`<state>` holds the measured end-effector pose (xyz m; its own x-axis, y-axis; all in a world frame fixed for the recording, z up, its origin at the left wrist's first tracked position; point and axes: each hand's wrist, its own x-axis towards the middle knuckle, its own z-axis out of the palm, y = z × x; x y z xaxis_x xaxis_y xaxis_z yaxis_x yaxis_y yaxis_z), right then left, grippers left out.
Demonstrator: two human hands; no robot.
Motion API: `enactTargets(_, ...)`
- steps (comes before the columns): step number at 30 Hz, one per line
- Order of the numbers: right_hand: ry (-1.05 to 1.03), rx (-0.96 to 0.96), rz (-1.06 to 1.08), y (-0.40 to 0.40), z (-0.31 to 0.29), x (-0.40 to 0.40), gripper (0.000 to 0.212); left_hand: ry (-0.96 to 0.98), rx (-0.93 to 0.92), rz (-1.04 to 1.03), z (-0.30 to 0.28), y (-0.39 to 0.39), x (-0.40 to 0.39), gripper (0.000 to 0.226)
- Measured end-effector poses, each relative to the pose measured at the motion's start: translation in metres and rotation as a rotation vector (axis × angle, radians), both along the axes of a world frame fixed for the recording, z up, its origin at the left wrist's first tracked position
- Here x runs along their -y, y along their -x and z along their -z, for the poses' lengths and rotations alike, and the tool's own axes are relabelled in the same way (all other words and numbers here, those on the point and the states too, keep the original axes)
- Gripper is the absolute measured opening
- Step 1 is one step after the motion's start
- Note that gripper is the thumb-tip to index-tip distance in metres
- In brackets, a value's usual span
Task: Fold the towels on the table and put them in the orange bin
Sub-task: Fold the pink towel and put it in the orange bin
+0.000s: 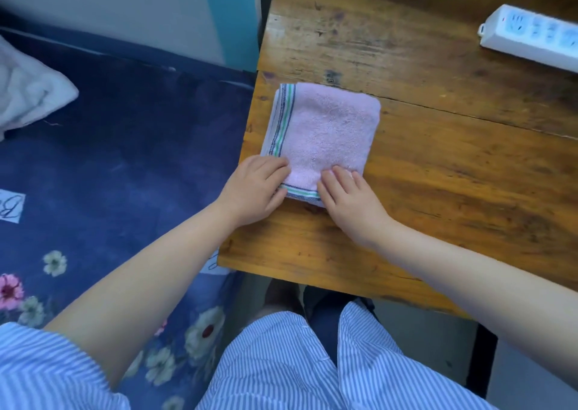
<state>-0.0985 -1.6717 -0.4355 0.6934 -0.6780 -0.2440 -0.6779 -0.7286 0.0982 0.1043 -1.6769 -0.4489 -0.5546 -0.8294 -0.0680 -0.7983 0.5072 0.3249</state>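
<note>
Pressing folded pink towel at table left edge, left hand and right hand flat, grip open.

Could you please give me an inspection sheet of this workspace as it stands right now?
Surface: worn wooden table, scuffed and stained.
Job's things: pink towel folded into a square near the table's left edge; orange bin not in view.
Clutter: white power strip at the far right.
Hands: left hand and right hand rest on the towel's near edge, fingers fairly straight.
Cables: nothing seen.
Surroundings: blue floral bedding to the left, with a white cloth on it.
</note>
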Motion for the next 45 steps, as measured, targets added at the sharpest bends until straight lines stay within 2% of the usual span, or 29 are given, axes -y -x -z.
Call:
enactTargets(2, 0.014, 0.015, -0.004, -0.003, -0.007, 0.005, 0.023, -0.095, 0.077, -0.042, -0.001, 0.002, -0.003, 0.043)
enactTargets(4, -0.076, 0.072, 0.037, -0.005, -0.018, 0.011, 0.018, -0.204, 0.150, -0.083, 0.000, 0.004, -0.005, 0.060)
enactTargets(6, -0.249, 0.126, 0.132, 0.003, -0.024, 0.019, 0.032, -0.241, 0.228, -0.130, 0.003, 0.010, -0.011, 0.073)
enactTargets(8, -0.357, 0.196, 0.197, 0.014, -0.033, 0.024, 0.037, -0.236, 0.242, -0.197, -0.001, 0.019, -0.018, 0.077)
enactTargets(13, -0.405, 0.455, 0.101, 0.024, -0.071, 0.040, 0.031, 0.012, -0.045, -0.413, -0.032, 0.037, -0.031, 0.047)
enactTargets(16, -0.413, 0.532, 0.048, 0.020, -0.089, 0.051, 0.032, -0.052, -0.152, -0.611, -0.056, 0.039, -0.041, 0.042)
enactTargets(19, -0.434, 0.528, -0.062, 0.002, -0.102, 0.056, 0.041, -0.081, -0.191, -0.803, -0.073, 0.024, -0.064, 0.040)
enactTargets(22, -0.439, 0.402, -0.266, -0.027, -0.104, 0.047, 0.063, -0.116, -0.214, -0.959, -0.093, 0.004, -0.097, 0.037)
enactTargets(24, -0.451, 0.321, -0.374, -0.058, -0.104, 0.024, 0.073, -0.103, -0.238, -1.049, -0.108, -0.013, -0.133, 0.031)
enactTargets(25, -0.449, 0.305, -0.406, -0.076, -0.104, 0.010, 0.071, -0.095, -0.247, -1.093, -0.115, -0.021, -0.153, 0.029)
enactTargets(29, -0.393, 0.244, -0.499, -0.132, -0.104, -0.045, 0.045, -0.131, -0.162, -1.184, -0.127, -0.052, -0.230, 0.032)
enactTargets(31, -0.356, 0.228, -0.584, -0.166, -0.108, -0.083, 0.039, -0.146, -0.082, -1.254, -0.132, -0.071, -0.279, 0.035)
enactTargets(38, -0.288, 0.173, -0.794, -0.264, -0.120, -0.237, 0.037, -0.178, 0.032, -1.461, -0.139, -0.129, -0.447, 0.040)
enactTargets(45, -0.269, 0.155, -0.918, -0.342, -0.128, -0.376, 0.036, -0.145, 0.185, -1.620, -0.145, -0.182, -0.586, 0.034)
